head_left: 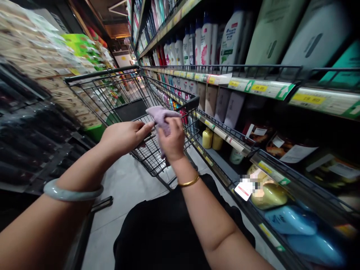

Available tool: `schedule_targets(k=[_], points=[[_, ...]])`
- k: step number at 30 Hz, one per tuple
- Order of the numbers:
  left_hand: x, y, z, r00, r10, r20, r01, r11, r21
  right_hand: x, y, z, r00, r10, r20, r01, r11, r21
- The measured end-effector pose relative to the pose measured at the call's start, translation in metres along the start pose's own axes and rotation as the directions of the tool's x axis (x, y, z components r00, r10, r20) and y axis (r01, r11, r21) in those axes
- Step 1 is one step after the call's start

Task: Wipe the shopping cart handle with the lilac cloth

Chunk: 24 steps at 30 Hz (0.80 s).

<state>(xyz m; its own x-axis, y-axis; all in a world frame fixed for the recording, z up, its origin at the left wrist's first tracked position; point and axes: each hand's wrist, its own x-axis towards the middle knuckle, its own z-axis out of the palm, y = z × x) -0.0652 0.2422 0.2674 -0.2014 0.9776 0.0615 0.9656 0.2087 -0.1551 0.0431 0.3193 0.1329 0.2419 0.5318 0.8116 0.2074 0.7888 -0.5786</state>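
A wire shopping cart (pixel 135 103) stands in front of me in the aisle, with a dark rim. My right hand (pixel 172 138) is closed on a crumpled lavender cloth (pixel 160 112), which lies against the cart's near rim and hangs down over the wire. Just left of the cloth, my left hand (pixel 123 137) is curled over the same rim. Its thumb points toward the cloth, and its other fingers are mostly hidden behind the hand. Through the wire mesh, the cart's basket shows the floor below.
Shelves on the right carry shampoo bottles (pixel 206 41), price strips (pixel 258 88), yellow bottles (pixel 207 138) and blue bottles (pixel 291 220). A lit phone (pixel 243 188) is at the lower shelf edge. Stacked packages (pixel 36 48) line the left. Grey tiled floor (pixel 119 191) lies between.
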Motion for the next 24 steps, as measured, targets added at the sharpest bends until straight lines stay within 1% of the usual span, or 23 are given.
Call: schedule_targets(k=[1, 2, 3, 4, 5, 6, 7, 8, 9, 10, 11, 12, 13, 14, 15, 16, 17, 18, 19, 20, 21, 23, 24], points=[[-0.001, 0.0, 0.0, 1.0, 0.023, -0.005, -0.023, 1.0, -0.006, 0.005, 0.014, -0.006, 0.994, 0.091, -0.061, -0.092, 0.996, -0.016], [-0.002, 0.001, 0.001, 0.999, 0.042, -0.013, -0.042, 0.999, -0.006, 0.009, 0.028, -0.013, 0.968, 0.216, -0.131, -0.22, 0.975, -0.022], [-0.002, 0.002, 0.001, 0.998, 0.051, -0.022, -0.051, 0.999, -0.002, 0.014, 0.04, -0.019, 0.918, 0.345, -0.196, -0.354, 0.935, -0.011], [-0.003, 0.004, 0.001, 0.998, 0.046, -0.03, -0.046, 0.999, 0.008, 0.017, 0.049, -0.023, 0.866, 0.436, -0.246, -0.447, 0.894, 0.009], [-0.003, 0.006, 0.002, 0.999, 0.034, -0.037, -0.033, 0.999, 0.019, 0.018, 0.052, -0.025, 0.829, 0.491, -0.269, -0.502, 0.864, 0.031], [-0.004, 0.008, 0.002, 0.999, 0.018, -0.05, -0.016, 0.999, 0.032, 0.018, 0.049, -0.026, 0.823, 0.503, -0.264, -0.51, 0.859, 0.048], [-0.004, 0.011, 0.002, 0.998, 0.0, -0.064, 0.003, 0.999, 0.047, 0.017, 0.043, -0.024, 0.851, 0.471, -0.234, -0.472, 0.88, 0.056], [-0.004, 0.014, 0.002, 0.997, -0.012, -0.075, 0.016, 0.998, 0.064, 0.015, 0.033, -0.021, 0.897, 0.401, -0.184, -0.398, 0.916, 0.059], [-0.005, 0.017, 0.003, 0.996, -0.017, -0.084, 0.024, 0.996, 0.08, 0.014, 0.024, -0.017, 0.942, 0.31, -0.124, -0.305, 0.95, 0.062], [-0.005, 0.019, 0.003, 0.995, -0.019, -0.094, 0.027, 0.995, 0.091, 0.012, 0.016, -0.014, 0.974, 0.217, -0.07, -0.213, 0.975, 0.067], [-0.006, 0.021, 0.003, 0.995, -0.021, -0.102, 0.031, 0.995, 0.097, 0.012, 0.013, -0.013, 0.989, 0.145, -0.032, -0.143, 0.987, 0.073], [-0.006, 0.022, 0.003, 0.994, -0.024, -0.105, 0.034, 0.995, 0.098, 0.012, 0.016, -0.014, 0.993, 0.117, -0.016, -0.116, 0.99, 0.076], [-0.007, 0.023, 0.003, 0.994, -0.028, -0.104, 0.038, 0.995, 0.097, 0.013, 0.024, -0.016, 0.989, 0.145, -0.028, -0.143, 0.987, 0.075], [-0.007, 0.023, 0.003, 0.994, -0.034, -0.102, 0.044, 0.995, 0.095, 0.013, 0.037, -0.019, 0.975, 0.214, -0.058, -0.21, 0.975, 0.075], [-0.008, 0.022, 0.003, 0.994, -0.041, -0.098, 0.051, 0.994, 0.093, 0.014, 0.052, -0.023, 0.934, 0.339, -0.113, -0.332, 0.94, 0.074], [-0.008, 0.021, 0.004, 0.994, -0.047, -0.097, 0.056, 0.994, 0.093, 0.015, 0.068, -0.026, 0.861, 0.477, -0.179, -0.467, 0.879, 0.095], [-0.008, 0.021, 0.004, 0.994, -0.053, -0.099, 0.063, 0.994, 0.094, 0.015, 0.081, -0.029, 0.797, 0.568, -0.204, -0.555, 0.823, 0.122], [-0.008, 0.02, 0.004, 0.993, -0.057, -0.104, 0.067, 0.993, 0.095, 0.016, 0.089, -0.031, 0.767, 0.608, -0.208, -0.594, 0.794, 0.129], [-0.009, 0.02, 0.004, 0.992, -0.062, -0.109, 0.073, 0.993, 0.094, 0.016, 0.092, -0.032, 0.756, 0.621, -0.206, -0.609, 0.783, 0.128], [-0.009, 0.019, 0.004, 0.991, -0.061, -0.115, 0.072, 0.993, 0.091, 0.016, 0.088, -0.031, 0.781, 0.595, -0.19, -0.585, 0.804, 0.11], [-0.01, 0.019, 0.004, 0.991, -0.053, -0.12, 0.063, 0.994, 0.086, 0.015, 0.079, -0.03, 0.823, 0.544, -0.166, -0.538, 0.839, 0.08], [-0.012, 0.018, 0.004, 0.99, -0.029, -0.138, 0.04, 0.996, 0.076, 0.017, 0.054, -0.025, 0.93, 0.36, -0.07, -0.362, 0.932, -0.006], [-0.013, 0.018, 0.005, 0.989, -0.022, -0.148, 0.033, 0.997, 0.075, 0.019, 0.044, -0.023, 0.959, 0.282, 0.003, -0.281, 0.959, -0.04]])
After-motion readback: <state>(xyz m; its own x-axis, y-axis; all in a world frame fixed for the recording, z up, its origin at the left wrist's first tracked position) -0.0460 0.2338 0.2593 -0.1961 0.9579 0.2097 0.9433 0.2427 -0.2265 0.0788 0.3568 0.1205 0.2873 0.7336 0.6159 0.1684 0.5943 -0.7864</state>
